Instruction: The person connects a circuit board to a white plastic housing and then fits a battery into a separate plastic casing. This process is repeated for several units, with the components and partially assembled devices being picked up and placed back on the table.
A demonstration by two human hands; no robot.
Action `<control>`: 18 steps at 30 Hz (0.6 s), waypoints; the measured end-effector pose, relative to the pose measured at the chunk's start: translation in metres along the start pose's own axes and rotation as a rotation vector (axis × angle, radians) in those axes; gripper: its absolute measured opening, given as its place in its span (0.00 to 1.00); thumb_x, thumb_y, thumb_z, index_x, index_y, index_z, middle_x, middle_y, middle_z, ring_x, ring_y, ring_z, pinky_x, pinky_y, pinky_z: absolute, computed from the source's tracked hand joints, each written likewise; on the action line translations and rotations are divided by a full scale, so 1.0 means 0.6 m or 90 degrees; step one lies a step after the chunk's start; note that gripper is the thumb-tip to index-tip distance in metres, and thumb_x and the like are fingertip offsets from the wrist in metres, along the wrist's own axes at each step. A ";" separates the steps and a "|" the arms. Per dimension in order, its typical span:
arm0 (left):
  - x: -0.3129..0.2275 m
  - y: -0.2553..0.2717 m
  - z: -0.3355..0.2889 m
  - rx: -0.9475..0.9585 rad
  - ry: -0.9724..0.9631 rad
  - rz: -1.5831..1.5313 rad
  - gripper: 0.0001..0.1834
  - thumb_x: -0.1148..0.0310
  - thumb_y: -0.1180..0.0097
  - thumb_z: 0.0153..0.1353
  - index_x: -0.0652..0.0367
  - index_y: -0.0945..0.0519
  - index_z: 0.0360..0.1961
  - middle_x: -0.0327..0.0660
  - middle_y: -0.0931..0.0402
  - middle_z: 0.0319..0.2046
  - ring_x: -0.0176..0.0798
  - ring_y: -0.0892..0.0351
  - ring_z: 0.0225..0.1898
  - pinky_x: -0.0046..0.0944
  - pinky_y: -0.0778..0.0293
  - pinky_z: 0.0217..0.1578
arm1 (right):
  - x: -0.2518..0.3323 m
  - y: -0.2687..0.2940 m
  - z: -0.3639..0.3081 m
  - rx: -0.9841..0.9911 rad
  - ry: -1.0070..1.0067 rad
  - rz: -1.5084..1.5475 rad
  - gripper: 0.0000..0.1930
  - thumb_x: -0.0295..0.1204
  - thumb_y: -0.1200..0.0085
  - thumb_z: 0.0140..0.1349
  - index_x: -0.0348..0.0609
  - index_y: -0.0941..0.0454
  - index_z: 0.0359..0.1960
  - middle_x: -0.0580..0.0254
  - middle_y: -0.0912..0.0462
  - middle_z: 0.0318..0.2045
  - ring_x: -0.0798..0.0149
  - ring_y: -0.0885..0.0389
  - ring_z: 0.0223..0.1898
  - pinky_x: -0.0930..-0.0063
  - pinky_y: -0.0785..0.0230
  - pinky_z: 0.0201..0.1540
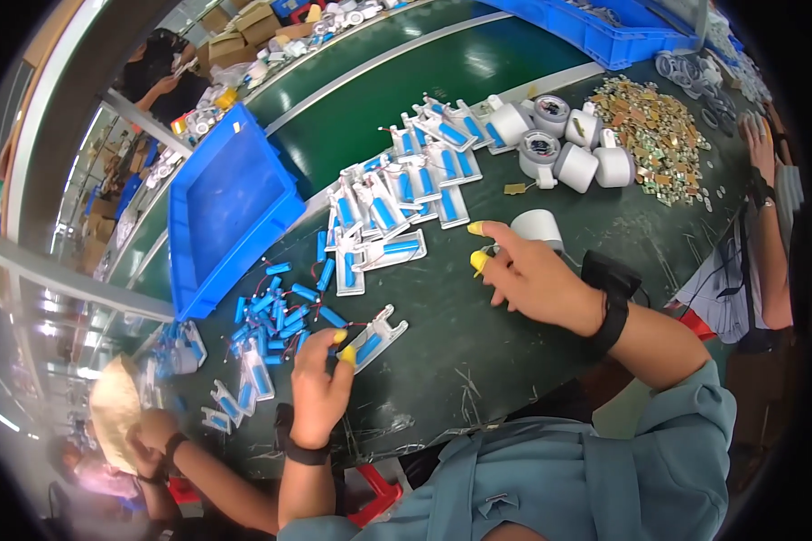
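Note:
My left hand (320, 388), with yellow finger covers on thumb and forefinger, pinches the near end of a white plastic handle shell (386, 335). A blue cylindrical battery (368, 349) with thin red wires lies in that shell. To the right, my right hand (546, 284) also wears yellow covers on two fingertips. It is curled around the near left side of a white round housing (537, 224), whose neck appears to sit between forefinger and thumb; the fingers partly hide it. Loose blue batteries (280, 311) lie beyond my left hand. More battery-filled shells (406, 185) are piled farther off.
Several white round housings (576, 167) stand at the back right, beside a heap of small circuit boards (650, 135). An empty blue bin (179, 261) is at the left, another blue bin (595, 41) at the far right. Co-workers' hands (158, 431) (758, 149) show on both sides.

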State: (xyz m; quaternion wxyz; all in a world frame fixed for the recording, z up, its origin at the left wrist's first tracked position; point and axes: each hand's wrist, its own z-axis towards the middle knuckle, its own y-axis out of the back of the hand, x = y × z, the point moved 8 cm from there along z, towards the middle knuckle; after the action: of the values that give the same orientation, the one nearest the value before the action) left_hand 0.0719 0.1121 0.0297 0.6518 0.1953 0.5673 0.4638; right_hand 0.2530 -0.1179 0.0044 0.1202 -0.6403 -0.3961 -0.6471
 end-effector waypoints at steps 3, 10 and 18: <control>-0.008 -0.010 0.009 -0.019 -0.030 0.083 0.20 0.79 0.41 0.54 0.64 0.25 0.50 0.50 0.23 0.46 0.50 0.22 0.45 0.42 0.27 0.48 | -0.013 -0.011 0.010 0.012 0.025 -0.017 0.16 0.29 0.51 0.69 0.34 0.32 0.55 0.58 0.19 0.31 0.72 0.19 0.27 0.80 0.28 0.24; -0.037 -0.024 0.028 -0.011 -0.110 0.210 0.22 0.78 0.39 0.50 0.58 0.22 0.49 0.48 0.25 0.46 0.50 0.25 0.46 0.47 0.33 0.49 | -0.031 -0.029 -0.065 0.017 0.010 0.051 0.13 0.25 0.49 0.67 0.32 0.29 0.50 0.61 0.21 0.33 0.73 0.18 0.31 0.80 0.26 0.26; 0.049 0.021 0.032 -0.130 0.042 -0.116 0.10 0.80 0.43 0.59 0.60 0.19 0.42 0.43 0.20 0.44 0.42 0.21 0.43 0.40 0.26 0.47 | -0.078 -0.012 -0.118 -0.108 -0.144 0.407 0.14 0.23 0.53 0.68 0.35 0.34 0.54 0.52 0.19 0.41 0.67 0.17 0.34 0.77 0.22 0.32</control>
State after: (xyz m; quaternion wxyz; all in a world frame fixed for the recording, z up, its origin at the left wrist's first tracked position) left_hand 0.0828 0.1479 0.0284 0.6888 0.0604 0.5537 0.4640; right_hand 0.2034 -0.1771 -0.0317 0.2184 -0.8070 -0.1313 -0.5327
